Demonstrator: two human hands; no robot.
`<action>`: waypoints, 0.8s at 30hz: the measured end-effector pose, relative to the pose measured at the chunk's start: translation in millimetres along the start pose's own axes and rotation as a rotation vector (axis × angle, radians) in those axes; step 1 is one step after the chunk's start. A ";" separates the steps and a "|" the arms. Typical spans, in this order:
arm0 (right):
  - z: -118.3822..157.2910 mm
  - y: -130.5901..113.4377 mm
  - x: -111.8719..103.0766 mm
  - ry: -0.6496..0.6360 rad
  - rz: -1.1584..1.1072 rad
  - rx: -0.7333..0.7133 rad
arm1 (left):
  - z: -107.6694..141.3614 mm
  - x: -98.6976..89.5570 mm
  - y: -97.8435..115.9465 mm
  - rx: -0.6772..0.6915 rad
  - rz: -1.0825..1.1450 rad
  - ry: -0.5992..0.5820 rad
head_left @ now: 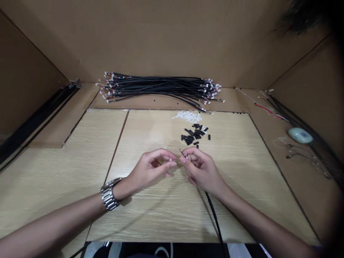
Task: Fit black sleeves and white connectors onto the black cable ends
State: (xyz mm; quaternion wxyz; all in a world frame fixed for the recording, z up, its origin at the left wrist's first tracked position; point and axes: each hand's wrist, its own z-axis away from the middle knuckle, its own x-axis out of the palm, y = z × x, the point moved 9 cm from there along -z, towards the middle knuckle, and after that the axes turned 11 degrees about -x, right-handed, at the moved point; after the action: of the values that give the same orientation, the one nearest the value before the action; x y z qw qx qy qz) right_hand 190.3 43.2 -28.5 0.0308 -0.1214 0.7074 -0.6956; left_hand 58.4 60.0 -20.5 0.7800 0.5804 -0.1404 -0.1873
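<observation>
Both hands meet over the middle of the wooden table. My left hand [154,165], with a metal watch at its wrist, is closed in a pinch on a small white connector [171,159], mostly hidden by the fingertips. My right hand [200,166] pinches the thin bared wires [184,154] at the end of a black cable [213,211]. That cable runs down from under the right palm and over the table's front edge. Fine wires span the small gap between the hands; whether they enter the connector is too small to tell.
Just beyond the hands lie a pile of short black sleeves [195,133] and a heap of white connectors [188,116]. A bundle of black cables [161,86] rests along the back cardboard wall. More cables lie at left [40,118]. On the right are a pale green oval object [300,135] and eyeglasses [306,157].
</observation>
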 end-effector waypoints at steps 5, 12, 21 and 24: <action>0.2 -4.2 4.6 -0.032 0.047 0.004 | 1.2 2.4 1.9 0.021 0.022 -0.016; 1.0 -5.5 4.3 -0.008 0.034 -0.001 | -0.3 5.6 0.1 0.002 0.038 -0.057; 3.2 -9.9 -1.0 -0.038 0.072 -0.085 | -1.5 6.4 1.1 0.013 0.121 -0.124; 5.0 -10.6 -0.2 -0.038 0.071 -0.081 | -3.0 6.8 0.4 0.009 0.168 -0.135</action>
State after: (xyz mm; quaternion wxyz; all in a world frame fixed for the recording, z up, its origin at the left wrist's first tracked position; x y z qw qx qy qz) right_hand 192.9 38.4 -18.1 0.0640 -0.1107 0.7382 -0.6624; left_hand 65.8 59.5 -20.9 0.7791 0.5562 -0.2414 -0.1593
